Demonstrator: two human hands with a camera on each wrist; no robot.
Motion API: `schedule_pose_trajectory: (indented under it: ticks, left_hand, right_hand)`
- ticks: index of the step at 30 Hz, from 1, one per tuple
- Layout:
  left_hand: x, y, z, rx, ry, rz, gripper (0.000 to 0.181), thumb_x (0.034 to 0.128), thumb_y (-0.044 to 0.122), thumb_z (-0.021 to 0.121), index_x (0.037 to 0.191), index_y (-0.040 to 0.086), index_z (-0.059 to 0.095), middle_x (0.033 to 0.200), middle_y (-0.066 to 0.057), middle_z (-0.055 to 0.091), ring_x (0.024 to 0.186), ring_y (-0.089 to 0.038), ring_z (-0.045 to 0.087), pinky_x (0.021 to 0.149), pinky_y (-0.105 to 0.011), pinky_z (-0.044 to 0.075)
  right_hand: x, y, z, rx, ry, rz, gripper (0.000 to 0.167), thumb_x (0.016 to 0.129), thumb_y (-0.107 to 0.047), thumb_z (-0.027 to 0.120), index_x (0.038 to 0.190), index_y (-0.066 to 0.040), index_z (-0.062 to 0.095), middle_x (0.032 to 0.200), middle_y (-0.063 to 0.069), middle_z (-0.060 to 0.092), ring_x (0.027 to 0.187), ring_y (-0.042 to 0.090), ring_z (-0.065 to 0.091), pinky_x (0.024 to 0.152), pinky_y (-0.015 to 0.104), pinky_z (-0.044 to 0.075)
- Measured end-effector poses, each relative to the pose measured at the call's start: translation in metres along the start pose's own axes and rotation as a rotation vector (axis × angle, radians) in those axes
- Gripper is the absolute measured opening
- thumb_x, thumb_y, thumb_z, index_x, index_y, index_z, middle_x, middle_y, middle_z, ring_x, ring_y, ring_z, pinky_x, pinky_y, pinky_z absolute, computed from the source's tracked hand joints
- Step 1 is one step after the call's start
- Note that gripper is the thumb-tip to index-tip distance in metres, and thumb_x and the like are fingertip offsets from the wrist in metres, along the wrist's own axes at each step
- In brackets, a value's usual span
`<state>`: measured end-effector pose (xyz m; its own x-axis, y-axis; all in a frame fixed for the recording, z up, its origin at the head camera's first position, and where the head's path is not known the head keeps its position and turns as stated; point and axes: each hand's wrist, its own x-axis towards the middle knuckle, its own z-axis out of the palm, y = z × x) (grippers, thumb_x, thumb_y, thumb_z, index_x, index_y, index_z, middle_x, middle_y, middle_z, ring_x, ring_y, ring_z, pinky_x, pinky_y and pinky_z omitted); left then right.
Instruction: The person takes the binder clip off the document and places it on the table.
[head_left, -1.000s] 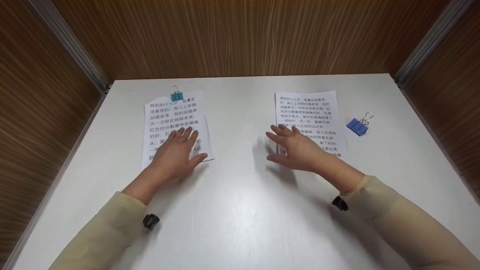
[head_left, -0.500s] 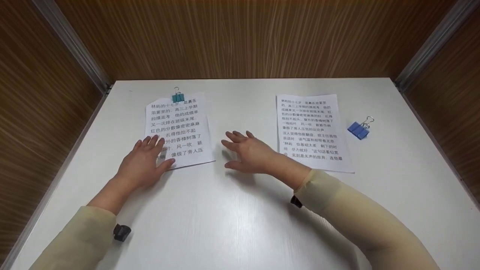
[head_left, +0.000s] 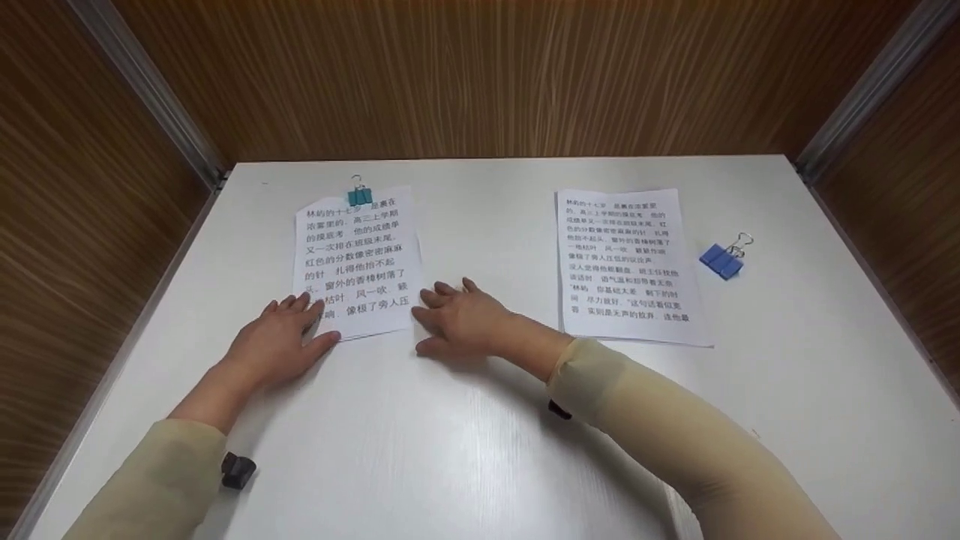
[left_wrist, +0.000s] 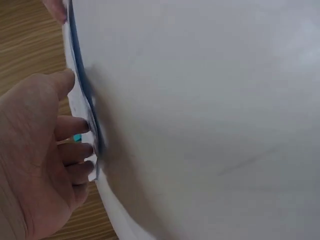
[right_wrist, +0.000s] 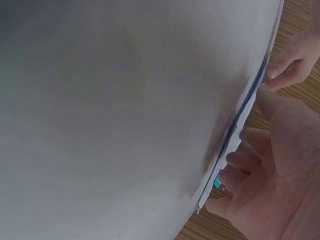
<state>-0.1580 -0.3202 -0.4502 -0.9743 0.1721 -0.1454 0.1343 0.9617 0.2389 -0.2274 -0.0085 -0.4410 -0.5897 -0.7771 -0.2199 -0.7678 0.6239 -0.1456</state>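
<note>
The left paper stack [head_left: 356,262], printed with large text, lies on the white table with a teal binder clip [head_left: 359,196] at its top edge. My left hand [head_left: 274,337] touches its lower left corner, fingers spread and thumb by the bottom edge. Beside its lower right edge is my right hand [head_left: 465,319], fingers extended. In the left wrist view the left hand [left_wrist: 42,155] has its fingertips at the stack's edge [left_wrist: 75,100]. The right wrist view shows the right hand [right_wrist: 280,165] with fingertips close to the stack's edge [right_wrist: 240,120]; contact is hard to tell.
A second paper stack [head_left: 626,262] with smaller text lies on the right half of the white table [head_left: 450,480]. To its right sits a blue binder clip [head_left: 721,261]. Wood-grain panels [head_left: 480,82] stand behind and at both sides.
My right hand has moved left from the right stack to beside the left one, uncovering the right stack's text. My left hand has slid left and down to the left stack's lower left corner.
</note>
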Motion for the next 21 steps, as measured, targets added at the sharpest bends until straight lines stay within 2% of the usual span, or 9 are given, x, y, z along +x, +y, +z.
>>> schedule_pose_trajectory:
  ticks: [3, 9, 21]
  left_hand:
    - [0.002, -0.002, 0.003, 0.012, -0.02, 0.001, 0.074, 0.108, 0.048, 0.053, 0.158, -0.006, 0.042, 0.163, -0.033, 0.034, 0.151, -0.056, 0.028, 0.123, -0.066, 0.024]
    - [0.004, -0.002, 0.003, 0.02, -0.018, 0.006, 0.072, 0.1075, 0.046, 0.055, 0.156, -0.006, 0.044, 0.162, -0.033, 0.036, 0.148, -0.06, 0.031, 0.119, -0.07, 0.029]
    - [0.006, 0.018, 0.004, 0.087, -0.008, 0.046, 0.071, 0.1058, 0.048, 0.057, 0.153, -0.004, 0.051, 0.157, -0.035, 0.043, 0.144, -0.062, 0.037, 0.114, -0.071, 0.037]
  right_hand:
    - [0.0, -0.002, 0.001, -0.028, -0.027, 0.021, 0.07, 0.108, -0.059, 0.051, 0.165, -0.019, 0.041, 0.172, 0.008, 0.032, 0.16, 0.032, 0.025, 0.128, 0.06, 0.02]
    - [-0.002, -0.001, 0.0, -0.001, -0.049, 0.039, 0.068, 0.109, -0.056, 0.051, 0.166, -0.02, 0.04, 0.172, 0.007, 0.03, 0.16, 0.031, 0.023, 0.128, 0.059, 0.019]
    - [-0.022, 0.004, 0.003, -0.02, -0.021, 0.006, 0.065, 0.109, -0.053, 0.053, 0.162, -0.017, 0.047, 0.17, 0.012, 0.036, 0.158, 0.035, 0.029, 0.126, 0.062, 0.022]
